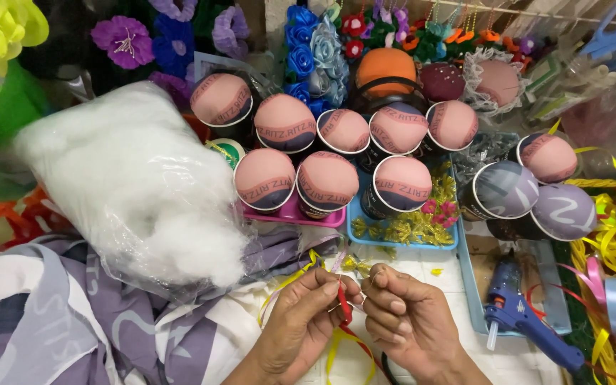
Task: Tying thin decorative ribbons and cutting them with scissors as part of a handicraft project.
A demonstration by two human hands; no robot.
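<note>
Both hands meet low in the middle of the view, close together so the fingertips can work one small piece. The left hand [301,321] has its grip closed on a narrow red ribbon strip [344,305], pinched upright between thumb and forefinger, and the right hand [404,314] pinches shut on something fine beside it, too small to tell. Yellow ribbon [286,285] trails loose beneath them over the purple-and-white cloth [73,321]. Above, fabric-domed cups [326,182] with printed bands stand packed in pink and blue trays [422,242], upright so the padded tops stay clear. A clear bag of white stuffing [130,178] lies at left, and a blue glue gun [522,317] lies on its side at right, within reach.
</note>
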